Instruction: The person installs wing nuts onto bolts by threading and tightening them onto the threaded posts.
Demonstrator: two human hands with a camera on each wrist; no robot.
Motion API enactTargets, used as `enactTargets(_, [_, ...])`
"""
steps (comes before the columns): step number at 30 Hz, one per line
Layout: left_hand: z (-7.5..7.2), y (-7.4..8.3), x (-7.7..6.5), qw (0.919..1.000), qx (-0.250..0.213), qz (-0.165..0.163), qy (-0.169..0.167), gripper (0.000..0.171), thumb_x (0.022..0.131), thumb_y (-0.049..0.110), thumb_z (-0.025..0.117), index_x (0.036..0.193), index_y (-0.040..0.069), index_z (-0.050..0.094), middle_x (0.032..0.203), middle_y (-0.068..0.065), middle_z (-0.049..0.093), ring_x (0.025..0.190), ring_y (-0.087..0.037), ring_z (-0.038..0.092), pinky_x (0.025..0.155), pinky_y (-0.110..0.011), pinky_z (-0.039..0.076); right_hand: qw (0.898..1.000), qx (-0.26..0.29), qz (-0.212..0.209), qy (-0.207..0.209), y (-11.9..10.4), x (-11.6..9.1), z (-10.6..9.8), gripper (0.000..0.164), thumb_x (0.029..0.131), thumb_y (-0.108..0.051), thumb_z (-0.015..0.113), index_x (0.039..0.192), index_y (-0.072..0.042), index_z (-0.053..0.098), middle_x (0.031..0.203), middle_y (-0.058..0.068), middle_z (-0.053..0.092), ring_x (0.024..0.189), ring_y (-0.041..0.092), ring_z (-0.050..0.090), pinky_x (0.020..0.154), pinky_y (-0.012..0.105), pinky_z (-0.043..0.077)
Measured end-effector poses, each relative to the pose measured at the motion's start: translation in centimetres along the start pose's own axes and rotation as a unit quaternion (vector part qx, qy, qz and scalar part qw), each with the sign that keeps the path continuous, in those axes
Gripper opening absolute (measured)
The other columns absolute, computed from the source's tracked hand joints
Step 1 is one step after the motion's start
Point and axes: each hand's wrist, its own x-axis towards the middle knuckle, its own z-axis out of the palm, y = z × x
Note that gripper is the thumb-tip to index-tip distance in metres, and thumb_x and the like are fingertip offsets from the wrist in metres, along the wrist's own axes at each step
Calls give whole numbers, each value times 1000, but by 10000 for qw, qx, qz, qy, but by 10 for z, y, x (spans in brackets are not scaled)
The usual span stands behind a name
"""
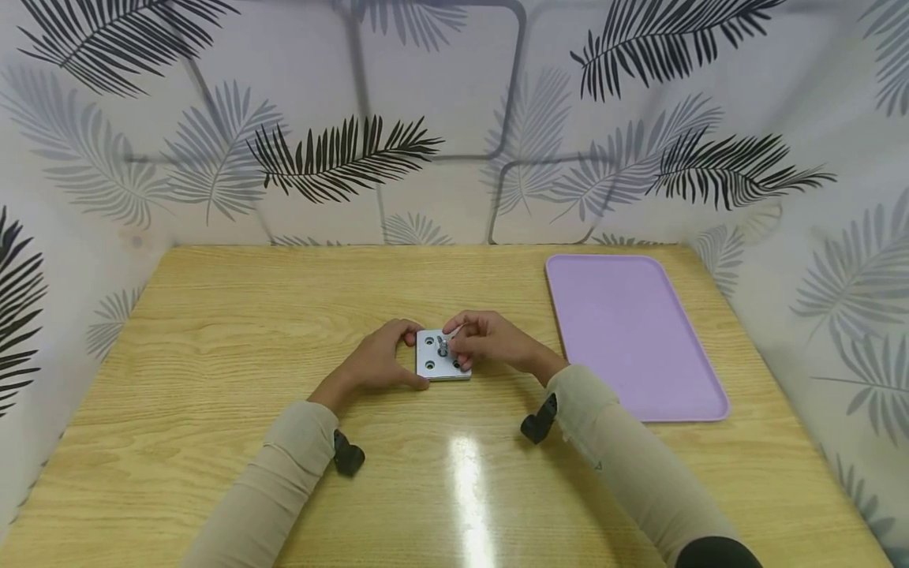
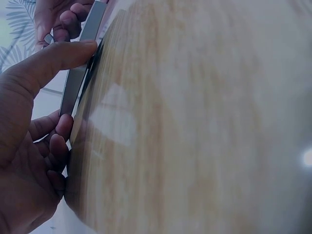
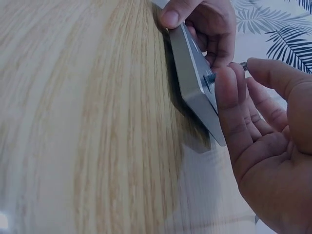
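Observation:
A square silver metal plate (image 1: pixel 443 373) with holes near its corners lies on the wooden table. My left hand (image 1: pixel 379 359) holds it from the left, thumb on the near edge and curled fingers around the far corner. Near the plate's middle stands a small metal bolt (image 1: pixel 443 347), which my right hand (image 1: pixel 493 341) pinches from the right. In the right wrist view, threads of the bolt (image 3: pixel 210 78) show just above the plate (image 3: pixel 187 68); fingers hide much of the rest. The left wrist view shows my left thumb pressing along the plate's edge (image 2: pixel 78 80).
A purple tray (image 1: pixel 632 339) lies at the table's right side, beyond my right forearm. The wooden table (image 1: pixel 284 308) reaches back to a leaf-patterned cloth (image 1: pixel 426 197). Dark straps with small black devices (image 1: pixel 540 422) sit at both wrists.

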Motion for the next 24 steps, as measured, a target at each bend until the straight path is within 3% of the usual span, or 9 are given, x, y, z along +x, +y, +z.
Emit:
enactTargets(5, [-1, 1, -1, 10000, -26, 8, -30, 76, 68, 33, 92, 130, 13, 53, 114, -3, 52, 106, -21, 48, 99, -40, 38, 9998, -49, -102, -177, 0, 1, 1, 38, 99, -2, 56, 135, 7, 50, 88, 3, 67, 70, 8, 63, 67, 22, 54])
enactTargets(24, [-1, 1, -1, 10000, -44, -19, -34, 77, 67, 33, 92, 131, 14, 53, 114, -3, 52, 107, -21, 48, 100, -40, 38, 9998, -172, -92, -72, 1, 3, 2, 32, 99, -2, 55, 129, 9, 54, 87, 2, 66, 72, 9, 64, 68, 23, 56])
